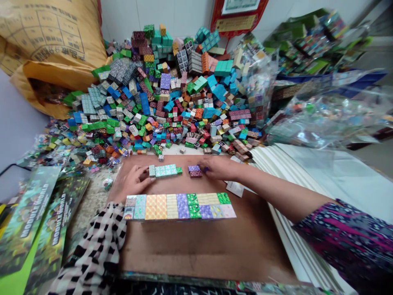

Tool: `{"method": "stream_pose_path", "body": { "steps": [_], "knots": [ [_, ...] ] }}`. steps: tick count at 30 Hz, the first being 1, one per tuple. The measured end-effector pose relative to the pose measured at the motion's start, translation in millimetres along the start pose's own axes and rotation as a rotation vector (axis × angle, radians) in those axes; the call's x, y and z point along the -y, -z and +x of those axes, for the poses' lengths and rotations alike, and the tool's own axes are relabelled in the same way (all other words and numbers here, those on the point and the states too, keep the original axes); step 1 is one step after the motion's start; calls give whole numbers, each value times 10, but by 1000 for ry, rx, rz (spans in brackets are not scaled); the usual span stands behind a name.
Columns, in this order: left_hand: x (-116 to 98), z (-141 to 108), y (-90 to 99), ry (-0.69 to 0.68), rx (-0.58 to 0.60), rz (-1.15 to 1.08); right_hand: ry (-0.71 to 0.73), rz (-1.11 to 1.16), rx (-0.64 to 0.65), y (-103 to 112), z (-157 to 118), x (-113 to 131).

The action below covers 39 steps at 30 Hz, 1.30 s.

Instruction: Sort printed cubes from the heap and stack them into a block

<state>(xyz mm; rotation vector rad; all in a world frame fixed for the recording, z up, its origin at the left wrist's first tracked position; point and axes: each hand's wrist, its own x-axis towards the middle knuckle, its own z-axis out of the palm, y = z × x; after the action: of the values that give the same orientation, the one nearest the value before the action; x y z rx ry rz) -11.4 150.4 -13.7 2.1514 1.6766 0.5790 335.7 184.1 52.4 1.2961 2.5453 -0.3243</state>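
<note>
Right hand (pixel 219 169) | half-curled, fingertips on purple block (pixel 194 168) | left hand (pixel 130 183) | open, against teal block row (pixel 164 171)

The work surface (pixel 208 254) is smooth, matt brown board. The small blocks (pixel 179 207) have matt printed faces, the clear plastic bags (pixel 325 119) are crinkled and glossy, the printed card packaging (pixel 30 217) has a slight sheen, and the tan paper sack (pixel 52 37) is creased and dull.

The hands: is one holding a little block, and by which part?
The right hand seems to hold a small purple block by its right end, with its fingertips. The left hand holds nothing.
</note>
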Motion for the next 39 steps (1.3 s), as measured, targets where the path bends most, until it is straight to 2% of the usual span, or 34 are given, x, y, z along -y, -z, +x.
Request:
{"method": "stream_pose_path", "body": {
  "steps": [3,5,12,17,21,27,30,35,39],
  "knots": [
    [-26,-7,14,-1,1,-15,-100,-63,65,26,-57,-3],
    [-31,-8,15,-11,-3,-30,-122,-107,51,54,-73,24],
    [54,22,-38,-52,-41,-36,135,-63,-52,42,73,137],
    [81,27,-54,-86,-32,-39,106,-103,-72,-52,109,76],
    [75,11,-48,-58,-27,6,116,-69,-53,-5,67,113],
    [81,23,-64,-52,-2,-40,131,65,4,69,18,156],
    [88,20,-72,-50,-4,-29,168,219,11,121,18,155],
    [81,13,-55,-57,-20,-21,280,516,-12,342,165,387],
    [42,9,-27,-50,1,-30,250,396,-87,436,447,635]
  ]
}}
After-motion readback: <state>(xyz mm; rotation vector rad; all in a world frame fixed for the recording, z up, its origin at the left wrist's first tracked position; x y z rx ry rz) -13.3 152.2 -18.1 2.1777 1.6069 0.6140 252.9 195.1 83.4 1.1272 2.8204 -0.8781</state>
